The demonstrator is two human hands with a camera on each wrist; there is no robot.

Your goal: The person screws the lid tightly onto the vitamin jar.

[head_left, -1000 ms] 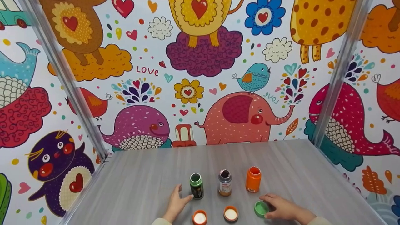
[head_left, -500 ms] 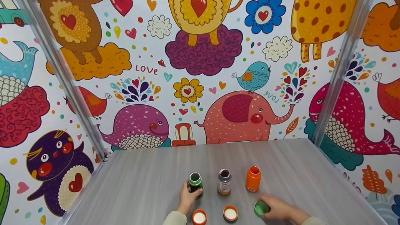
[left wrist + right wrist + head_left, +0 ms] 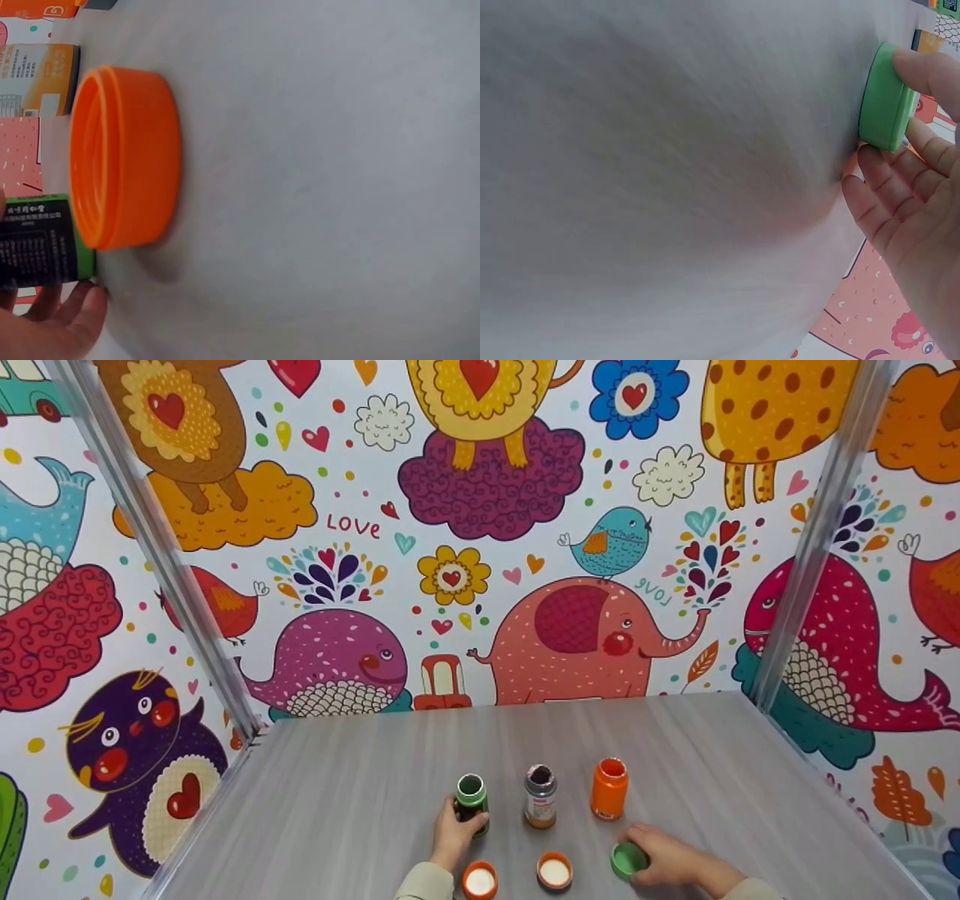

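Observation:
My left hand (image 3: 452, 836) grips the dark-labelled green bottle (image 3: 471, 789), which stands uncapped at the left of a row. In the left wrist view my fingertips lie along the bottle's black label (image 3: 37, 244). My right hand (image 3: 666, 859) holds a green cap (image 3: 628, 860) between thumb and fingers, with its hollow side up on the table. The right wrist view shows my thumb on one side of this green cap (image 3: 886, 101) and fingers at the other.
An open brown-grey bottle (image 3: 541, 802) and an open orange bottle (image 3: 609, 791) stand to the right of the green one. Two upturned orange caps, a left cap (image 3: 480, 880) and a middle cap (image 3: 554, 871), lie in front on the grey table (image 3: 337, 795). Printed walls (image 3: 450, 525) enclose it.
My left hand has moved right and taken hold of the green bottle, which it was beside a second ago. My right hand has closed in slightly on the green cap, which stays in place.

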